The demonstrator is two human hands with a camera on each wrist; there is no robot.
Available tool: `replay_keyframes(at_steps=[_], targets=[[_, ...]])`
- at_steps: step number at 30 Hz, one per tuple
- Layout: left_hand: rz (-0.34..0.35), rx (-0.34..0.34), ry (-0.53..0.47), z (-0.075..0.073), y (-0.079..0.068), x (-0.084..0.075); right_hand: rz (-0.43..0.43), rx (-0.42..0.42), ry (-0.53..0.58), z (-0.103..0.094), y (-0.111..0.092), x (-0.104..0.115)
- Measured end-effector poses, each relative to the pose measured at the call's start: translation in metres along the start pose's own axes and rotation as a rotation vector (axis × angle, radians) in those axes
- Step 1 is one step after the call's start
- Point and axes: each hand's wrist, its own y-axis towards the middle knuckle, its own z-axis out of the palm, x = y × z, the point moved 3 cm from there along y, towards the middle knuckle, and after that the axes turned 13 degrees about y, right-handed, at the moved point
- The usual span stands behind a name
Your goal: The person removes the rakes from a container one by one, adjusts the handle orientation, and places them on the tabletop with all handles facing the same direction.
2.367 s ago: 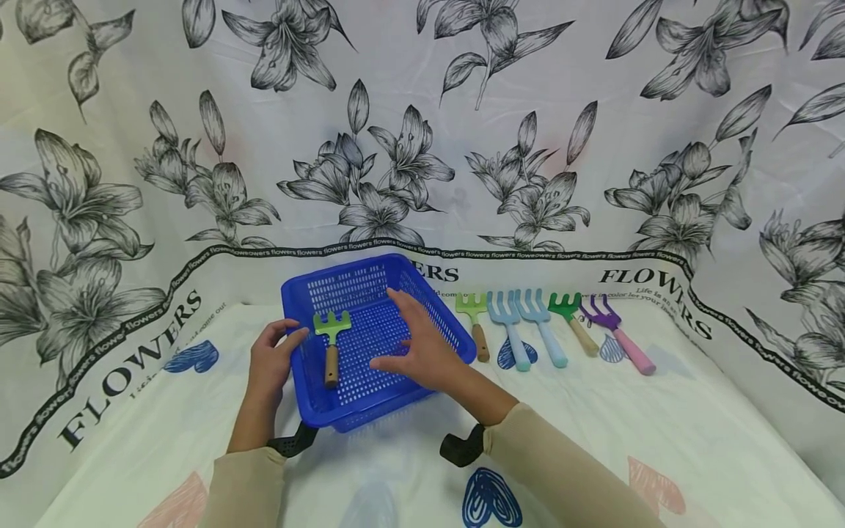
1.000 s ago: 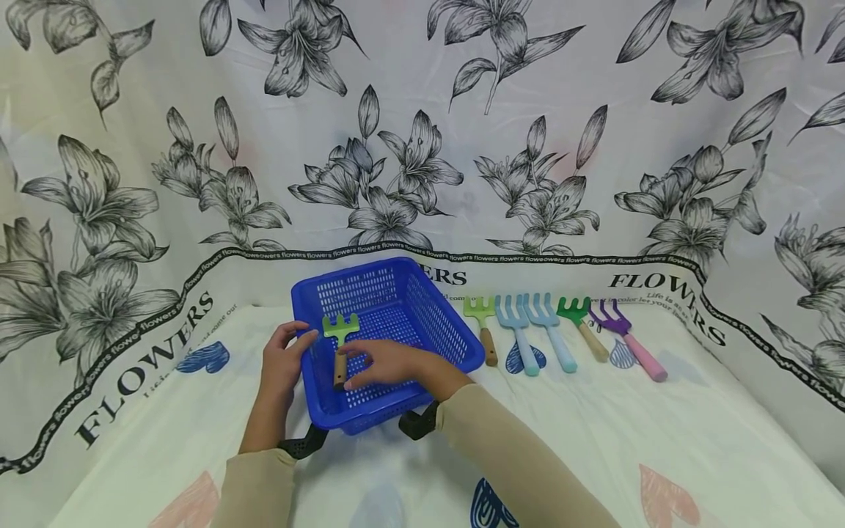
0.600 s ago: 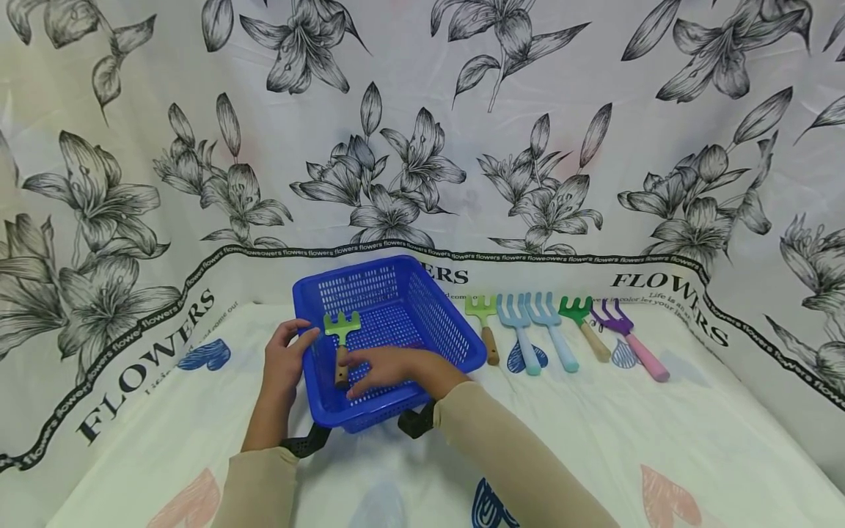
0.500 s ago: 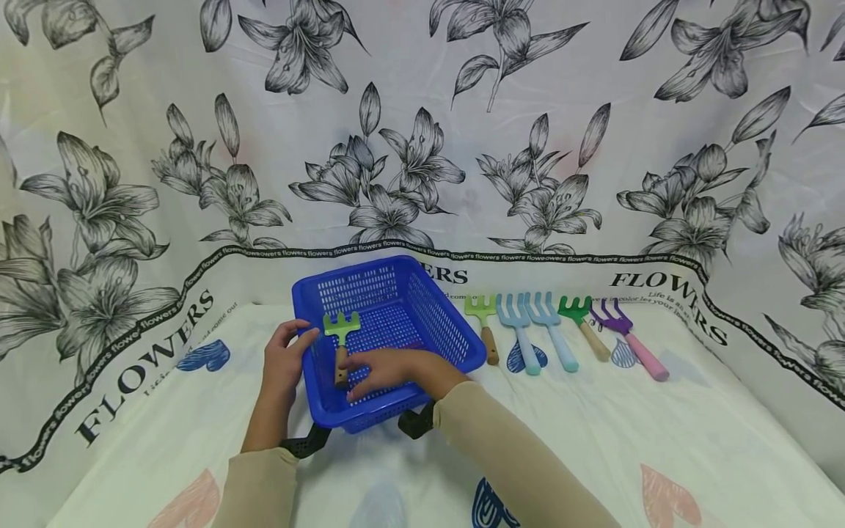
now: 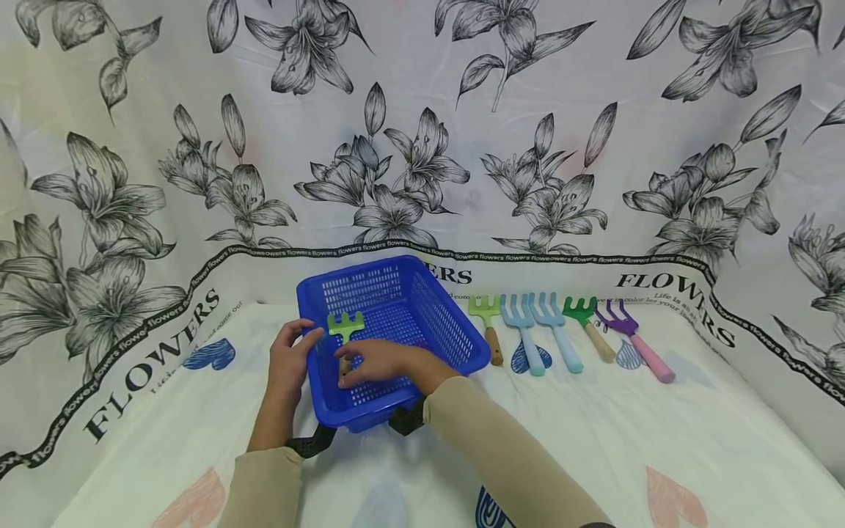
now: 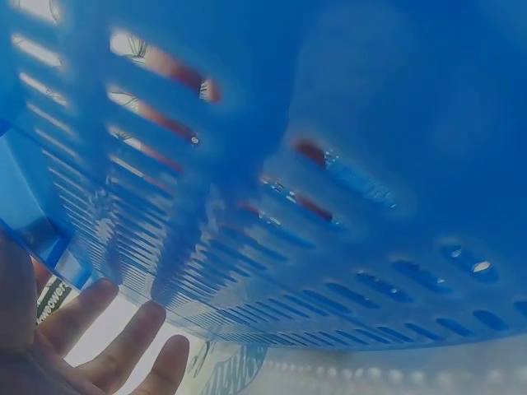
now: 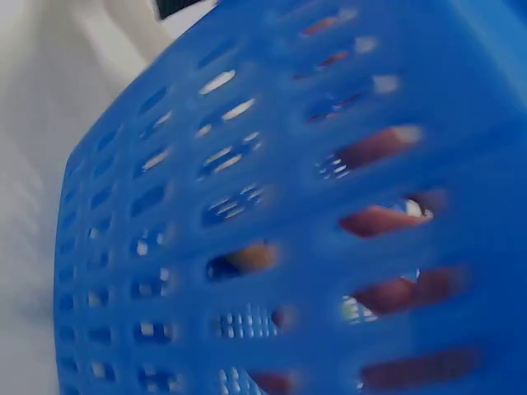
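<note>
A blue perforated plastic basket [image 5: 452,323] stands on the white cloth, slightly turned. My left hand [image 5: 287,359] grips its left rim, thumb on the edge and the other fingers outside; these fingers [image 6: 123,337] show below the basket wall in the left wrist view. Inside lies a hand fork [image 5: 345,324] with a lime-green head and brown wooden handle. My right hand [image 5: 379,359] reaches over the front rim and pinches that handle, index finger and thumb covering part of it. Through the slots of the basket wall, the right wrist view shows bits of my right fingers [image 7: 379,220].
Right of the basket lie a lime-green hand fork [image 5: 487,323], two light-blue hand forks [image 5: 524,326], a dark-green one [image 5: 590,323] and a purple one with a pink handle [image 5: 637,341]. A flowered curtain [image 5: 396,147] hangs behind.
My right hand went from open above the basket's middle to the fork's handle, drew slightly right half a second ago, and now pinches the handle. My left hand stays on the rim.
</note>
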Motion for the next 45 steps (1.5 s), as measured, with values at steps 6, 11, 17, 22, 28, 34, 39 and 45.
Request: replay_keyframes(at_steps=[6,11,17,22,28,34,39,45], targets=[[0.001,0.002,0.003,0.002,0.000,-0.004,0.108,0.055,-0.108,0.004,0.000,-0.005],[0.013,0.009,0.005,0.002,0.000,-0.003,0.150,0.094,-0.145,0.008,-0.002,-0.008],[0.015,-0.001,0.012,0.002,0.002,-0.001,0.105,0.141,-0.129,0.010,-0.004,-0.005],[0.021,0.002,0.001,0.001,0.002,-0.001,0.076,0.170,-0.132,0.010,-0.005,-0.002],[0.013,0.009,0.007,0.000,0.002,0.000,0.024,0.071,-0.127,0.007,-0.005,0.001],[0.000,0.006,0.005,-0.001,0.001,0.000,0.083,0.129,-0.130,0.010,-0.004,-0.001],[0.002,0.012,-0.007,-0.001,0.001,0.001,0.093,0.141,-0.138,0.011,-0.004,-0.002],[0.007,0.016,-0.002,0.000,0.000,0.001,0.027,0.050,-0.121,0.007,-0.004,0.000]])
